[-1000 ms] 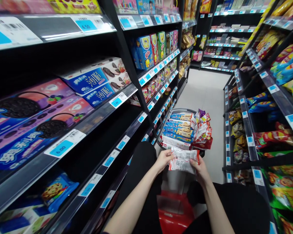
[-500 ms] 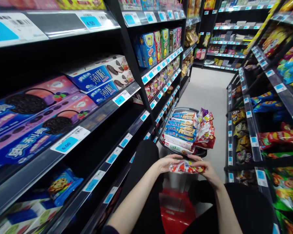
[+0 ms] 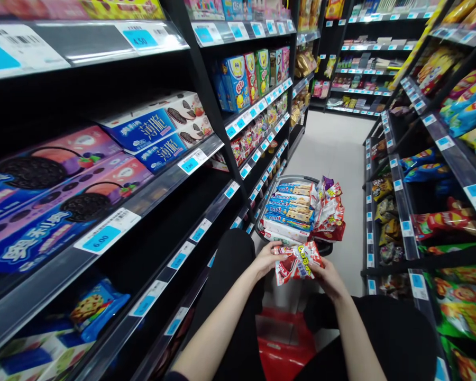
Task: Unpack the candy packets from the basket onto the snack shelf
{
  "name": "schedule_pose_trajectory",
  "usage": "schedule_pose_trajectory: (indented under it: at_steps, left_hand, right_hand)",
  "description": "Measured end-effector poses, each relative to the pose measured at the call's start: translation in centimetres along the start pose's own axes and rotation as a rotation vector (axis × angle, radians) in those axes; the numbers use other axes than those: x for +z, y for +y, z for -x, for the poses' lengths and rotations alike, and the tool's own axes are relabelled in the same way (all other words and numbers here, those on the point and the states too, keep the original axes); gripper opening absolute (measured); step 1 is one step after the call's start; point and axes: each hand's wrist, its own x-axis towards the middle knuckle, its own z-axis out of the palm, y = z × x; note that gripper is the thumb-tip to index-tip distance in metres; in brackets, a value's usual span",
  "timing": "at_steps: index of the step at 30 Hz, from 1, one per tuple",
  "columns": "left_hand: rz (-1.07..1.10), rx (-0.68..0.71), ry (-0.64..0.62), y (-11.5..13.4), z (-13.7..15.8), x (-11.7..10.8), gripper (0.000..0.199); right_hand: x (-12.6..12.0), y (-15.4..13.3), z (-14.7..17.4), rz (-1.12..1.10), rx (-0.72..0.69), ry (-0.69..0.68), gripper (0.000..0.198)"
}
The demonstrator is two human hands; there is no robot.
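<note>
Between both hands is a red and white candy bag (image 3: pixel 299 263), its printed front tilted up toward me. My left hand (image 3: pixel 266 260) pinches the bag's left edge, and my right hand (image 3: pixel 328 277) grips its right edge. Just beyond the hands stands a dark shopping basket (image 3: pixel 257 225) packed with snacks. Blue biscuit packs (image 3: pixel 287 211) lie stacked in it. Several red and white candy bags (image 3: pixel 330 211) are heaped along its right side.
Shelves of boxed biscuits (image 3: pixel 143 127) rise close on my left. Racks of bagged snacks (image 3: pixel 456 222) line the right. Pale aisle floor (image 3: pixel 333 143) runs ahead to a far shelf (image 3: pixel 360 71). A red stool (image 3: pixel 283 344) is between my legs.
Both hands have turned the candy bag from nearly edge-on to showing its printed front. The view has shifted slightly; the basket's contents look the same.
</note>
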Motion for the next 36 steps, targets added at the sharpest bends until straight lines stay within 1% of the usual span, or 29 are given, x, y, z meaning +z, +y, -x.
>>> schedule_pose_trajectory:
  at_steps: [2,4,6,9,12,14,17,19,21,23,25,26,28,30,32,33,34,35,36]
  left_hand:
    - [-0.02,-0.056,-0.003,-0.3,0.1,0.0,0.043]
    - [-0.097,-0.043,-0.007,-0.5,0.0,0.2,0.035]
    - [-0.259,0.06,0.061,-0.6,-0.2,0.4,0.033]
    - [-0.471,0.225,0.207,-0.5,-0.5,0.5,0.03]
    - [-0.528,0.311,0.317,-0.3,-0.4,0.5,0.025]
    - [-0.633,0.389,0.397,-0.2,-0.1,0.4,0.025]
    - [-0.832,0.49,0.492,-0.1,0.3,0.4,0.027]
    - [-0.879,0.521,0.52,-0.1,0.6,0.6,0.028]
    - [-0.873,0.554,0.513,-0.2,1.0,0.8,0.028]
    - [-0.86,0.572,0.481,-0.2,1.5,1.1,0.029]
    - [-0.867,0.55,0.461,0.0,2.2,1.3,0.033]
    - [-0.886,0.525,0.451,0.2,2.7,1.3,0.034]
    - [-0.986,0.503,0.438,1.0,4.1,0.7,0.032]
    - [-1.194,0.564,0.475,1.9,5.9,-0.6,0.03]
    - [-1.455,0.618,0.613,2.6,7.7,-2.4,0.034]
    - [-1.561,0.6,0.701,2.8,8.5,-3.4,0.038]
    - [-1.639,0.559,0.767,2.9,9.1,-4.3,0.041]
    - [-1.689,0.511,0.802,2.9,9.5,-5.0,0.044]
    - [-1.718,0.468,0.811,2.9,9.7,-5.7,0.047]
  right_hand:
    - [0.2,0.4,-0.2,-0.004,-0.008,0.054,0.044]
    - [0.5,1.0,-0.5,-0.014,0.002,0.09,0.047]
    - [0.8,1.5,-0.8,0.003,-0.006,0.135,0.046]
    - [1.2,2.3,-1.3,0.086,-0.051,0.194,0.044]
    - [1.5,2.7,-1.6,0.132,-0.078,0.197,0.045]
    - [1.7,2.8,-1.7,0.154,-0.115,0.209,0.049]
    - [1.9,2.9,-1.7,0.22,-0.186,0.284,0.052]
    - [2.3,2.9,-1.5,0.238,-0.21,0.316,0.051]
    - [2.9,2.7,-1.1,0.206,-0.2,0.284,0.05]
    - [3.6,2.4,-0.4,0.161,-0.158,0.188,0.048]
    - [3.9,1.4,0.2,0.162,-0.122,0.113,0.046]
    - [3.8,0.5,0.4,0.191,-0.117,0.111,0.044]
    - [2.8,-2.4,0.4,0.287,-0.139,0.187,0.043]
    - [1.0,-7.2,-0.2,0.408,-0.193,0.322,0.044]
    - [-0.9,-13.3,-1.5,0.563,-0.266,0.421,0.047]
    - [-1.6,-16.5,-2.6,0.686,-0.281,0.504,0.046]
    - [-2.1,-19.6,-3.8,0.879,-0.274,0.586,0.043]
    - [-2.3,-22.4,-5.3,1.105,-0.235,0.67,0.041]
    - [-2.2,-24.7,-7.0,1.32,-0.162,0.705,0.04]
